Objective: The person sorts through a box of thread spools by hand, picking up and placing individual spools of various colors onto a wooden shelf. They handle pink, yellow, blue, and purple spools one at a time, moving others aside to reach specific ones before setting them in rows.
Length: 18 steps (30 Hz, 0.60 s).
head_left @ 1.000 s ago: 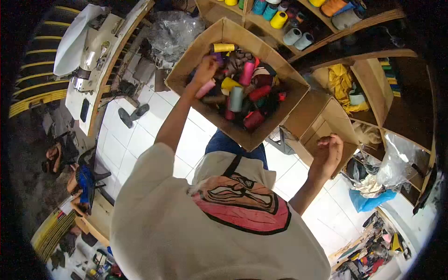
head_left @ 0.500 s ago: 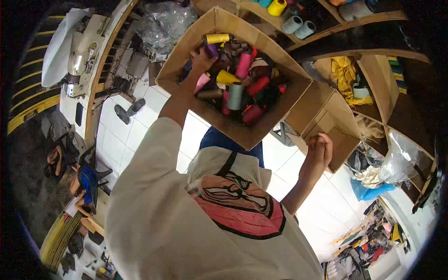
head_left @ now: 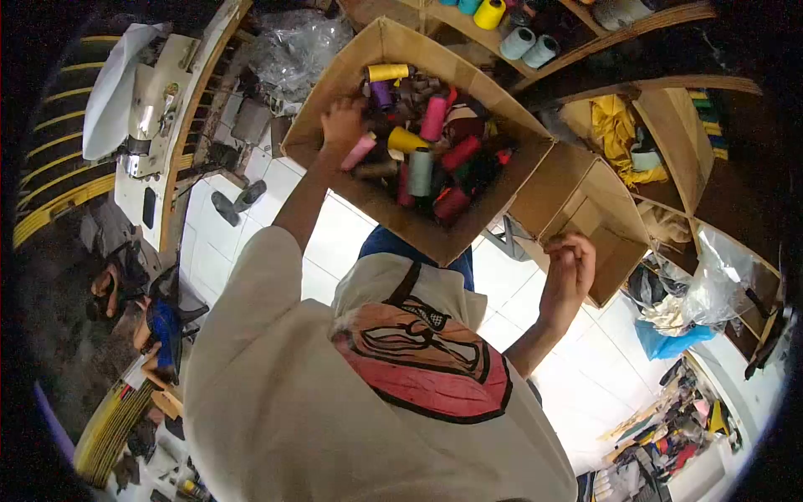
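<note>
My left hand (head_left: 341, 125) is inside the large cardboard box (head_left: 328, 65), near its left wall, with fingers apart and nothing seen in them. Close to it lie a purple thread spool (head_left: 382, 94), a pink thread spool (head_left: 359, 151) and a yellow-orange thread spool (head_left: 388, 73). More spools fill the box, among them a grey spool (head_left: 420, 172) and a magenta spool (head_left: 433, 118). At the smaller cardboard box (head_left: 615, 251), my right hand (head_left: 570, 261) has its fingers curled over the near edge, gripping it; the fingertips are partly hidden.
Wooden shelves (head_left: 636, 25) with thread cones (head_left: 518, 43) stand ahead and to the right. A sewing machine (head_left: 155, 100) is on the left, with sandals (head_left: 237, 203) on the tiled floor. Another person (head_left: 159, 335) sits at the far left. Fabric scraps (head_left: 669, 435) lie at lower right.
My left hand has left the purple spool and shifted left toward the box wall, its fingers spreading. The purple spool stays in the box. My right hand has hardly moved.
</note>
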Each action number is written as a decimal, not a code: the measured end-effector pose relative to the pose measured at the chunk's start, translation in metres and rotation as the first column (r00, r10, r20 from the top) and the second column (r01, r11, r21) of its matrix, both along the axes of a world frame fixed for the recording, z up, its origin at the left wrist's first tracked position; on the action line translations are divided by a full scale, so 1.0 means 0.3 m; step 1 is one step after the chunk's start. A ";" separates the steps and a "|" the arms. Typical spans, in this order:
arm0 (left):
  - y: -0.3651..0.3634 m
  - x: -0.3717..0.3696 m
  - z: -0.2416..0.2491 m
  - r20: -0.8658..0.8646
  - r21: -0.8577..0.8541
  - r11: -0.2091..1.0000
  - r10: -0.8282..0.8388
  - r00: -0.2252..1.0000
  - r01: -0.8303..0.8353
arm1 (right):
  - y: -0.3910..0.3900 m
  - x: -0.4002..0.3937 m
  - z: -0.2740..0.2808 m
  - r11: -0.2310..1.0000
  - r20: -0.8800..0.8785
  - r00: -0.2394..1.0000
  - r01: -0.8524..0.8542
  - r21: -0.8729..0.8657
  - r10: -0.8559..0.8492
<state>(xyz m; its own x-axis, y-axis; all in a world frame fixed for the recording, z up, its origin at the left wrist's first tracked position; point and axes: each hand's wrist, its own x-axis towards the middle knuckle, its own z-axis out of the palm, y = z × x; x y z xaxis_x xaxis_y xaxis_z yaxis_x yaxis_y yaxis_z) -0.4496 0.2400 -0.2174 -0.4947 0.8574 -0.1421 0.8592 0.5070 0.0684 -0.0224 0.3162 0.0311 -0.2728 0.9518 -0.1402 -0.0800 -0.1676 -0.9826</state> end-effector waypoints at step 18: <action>0.007 0.103 -0.065 0.137 -0.151 0.988 -0.002 0.991 0.023 | 0.108 0.037 0.095 0.869 0.000 0.871 -0.491 0.070 0.492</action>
